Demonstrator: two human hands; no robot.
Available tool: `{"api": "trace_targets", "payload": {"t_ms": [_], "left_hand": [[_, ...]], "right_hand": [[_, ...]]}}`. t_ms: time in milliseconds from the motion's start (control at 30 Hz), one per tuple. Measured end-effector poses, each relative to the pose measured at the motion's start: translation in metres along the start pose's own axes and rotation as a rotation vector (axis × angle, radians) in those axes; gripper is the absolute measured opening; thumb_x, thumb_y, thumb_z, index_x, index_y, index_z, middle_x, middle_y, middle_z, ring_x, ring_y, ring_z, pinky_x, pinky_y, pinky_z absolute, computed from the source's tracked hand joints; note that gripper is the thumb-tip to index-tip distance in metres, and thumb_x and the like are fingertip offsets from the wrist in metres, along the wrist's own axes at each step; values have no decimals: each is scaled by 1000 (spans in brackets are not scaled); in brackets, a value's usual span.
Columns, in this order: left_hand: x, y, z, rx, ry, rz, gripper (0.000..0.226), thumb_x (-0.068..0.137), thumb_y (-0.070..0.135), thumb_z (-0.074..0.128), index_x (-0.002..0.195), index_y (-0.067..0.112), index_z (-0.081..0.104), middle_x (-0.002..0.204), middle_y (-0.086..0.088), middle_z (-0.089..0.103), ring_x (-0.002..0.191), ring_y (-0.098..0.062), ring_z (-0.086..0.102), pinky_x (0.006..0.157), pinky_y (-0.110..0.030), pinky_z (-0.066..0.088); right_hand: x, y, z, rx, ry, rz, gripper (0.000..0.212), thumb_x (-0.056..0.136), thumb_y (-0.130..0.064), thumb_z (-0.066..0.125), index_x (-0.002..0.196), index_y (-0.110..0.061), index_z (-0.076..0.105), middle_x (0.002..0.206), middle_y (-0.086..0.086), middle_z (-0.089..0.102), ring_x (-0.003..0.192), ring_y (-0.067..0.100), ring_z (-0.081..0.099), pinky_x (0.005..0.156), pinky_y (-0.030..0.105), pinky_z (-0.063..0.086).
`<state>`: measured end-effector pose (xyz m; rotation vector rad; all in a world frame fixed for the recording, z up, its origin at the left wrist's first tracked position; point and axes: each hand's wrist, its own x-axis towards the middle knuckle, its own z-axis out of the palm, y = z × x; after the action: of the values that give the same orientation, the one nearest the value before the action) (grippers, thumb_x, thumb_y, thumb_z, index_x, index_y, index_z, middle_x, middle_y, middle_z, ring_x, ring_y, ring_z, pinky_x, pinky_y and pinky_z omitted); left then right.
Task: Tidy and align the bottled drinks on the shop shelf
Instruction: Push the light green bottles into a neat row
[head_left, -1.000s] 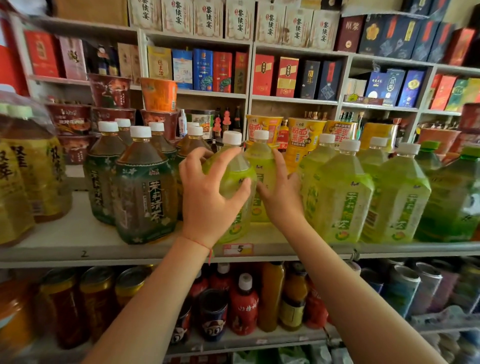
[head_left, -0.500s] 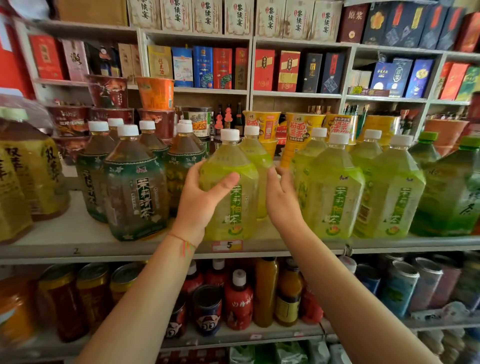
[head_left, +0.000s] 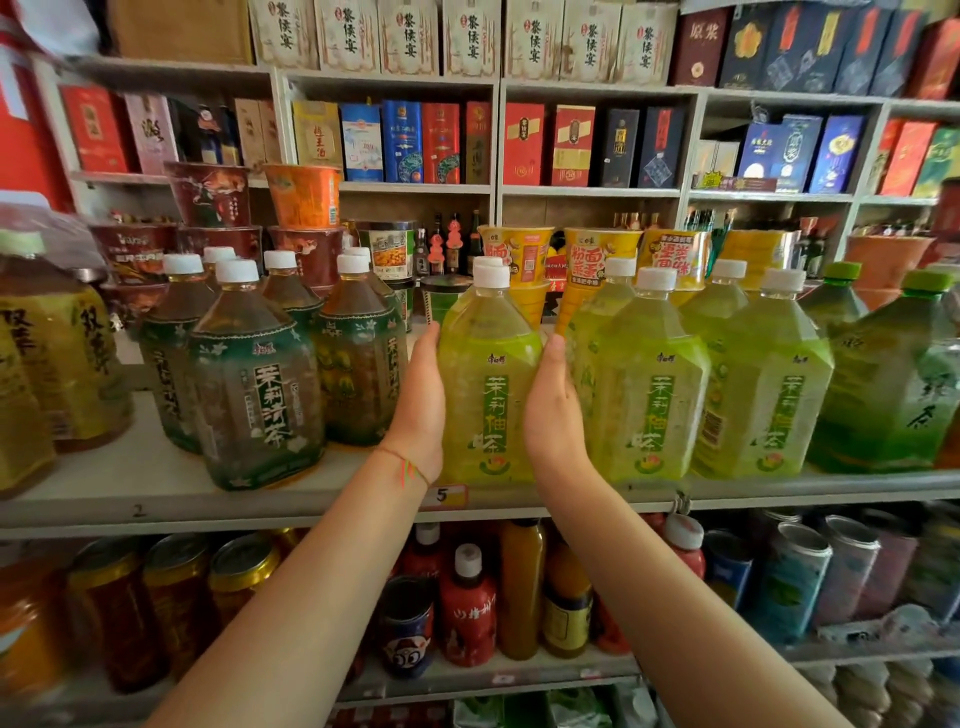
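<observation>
Squaring step. Left hand and right hand press flat, palms inward, on either side of the yellow-green bottle, upright at the shelf front edge. Next, likely: nudge it flush with neighbouring green bottles.

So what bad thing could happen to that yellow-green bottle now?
The left hand and right hand press the yellow-green bottle from each side at the shelf edge. If pulled forward it might tip off. Pushed back, it could bump the bottle behind it. Sliding left, it might knock the dark green bottle.
</observation>
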<state>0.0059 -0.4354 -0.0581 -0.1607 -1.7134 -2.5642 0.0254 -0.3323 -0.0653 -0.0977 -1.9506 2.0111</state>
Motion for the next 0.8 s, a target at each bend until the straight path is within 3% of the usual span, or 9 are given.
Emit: {"api": "trace_targets", "payload": {"t_ms": [167, 267, 333, 567, 700, 800], "left_hand": [[-2, -3, 8, -17, -12, -6, 63, 105, 58, 26, 105, 21, 76, 103, -8, 78, 96, -22, 74, 84, -36, 58], [-4, -5, 13, -36, -51, -11, 62, 106, 55, 24, 95, 21, 75, 87, -4, 79, 76, -15, 76, 63, -26, 59], [-5, -6, 15, -44, -67, -16, 63, 106, 54, 23, 92, 21, 74, 83, -3, 78, 71, -14, 75, 58, -24, 59], [-5, -7, 17, -29, -35, -4, 61, 106, 55, 24, 95, 22, 74, 85, -2, 78, 75, -14, 75, 66, -28, 59], [-4, -9, 18, -1, 15, 12, 61, 105, 58, 25, 106, 22, 75, 98, -6, 79, 94, -22, 74, 84, -38, 57], [-2, -11, 19, 4, 25, 34, 62, 105, 57, 24, 102, 22, 76, 95, -6, 79, 88, -20, 75, 78, -35, 57]], "right_hand": [[0, -3, -3, 63, 63, 28, 65, 102, -63, 23, 145, -23, 52, 145, -1, 56, 136, 21, 48, 116, 41, 34], [-1, -3, -6, 98, 72, 36, 64, 103, -62, 25, 139, -20, 58, 137, 2, 62, 129, 22, 54, 114, 43, 39], [-1, -2, -6, 107, 72, 36, 64, 103, -62, 25, 138, -20, 59, 136, 2, 63, 128, 22, 55, 113, 44, 39], [0, -1, -8, 110, 55, 47, 67, 101, -66, 25, 137, -22, 59, 133, 1, 64, 125, 22, 56, 112, 45, 41], [1, 0, -12, 100, 19, 34, 67, 100, -67, 23, 138, -24, 59, 134, 0, 63, 127, 21, 56, 113, 45, 41], [2, 2, -13, 81, 8, 25, 69, 100, -68, 22, 143, -25, 54, 143, -1, 58, 134, 21, 50, 116, 46, 37]]}}
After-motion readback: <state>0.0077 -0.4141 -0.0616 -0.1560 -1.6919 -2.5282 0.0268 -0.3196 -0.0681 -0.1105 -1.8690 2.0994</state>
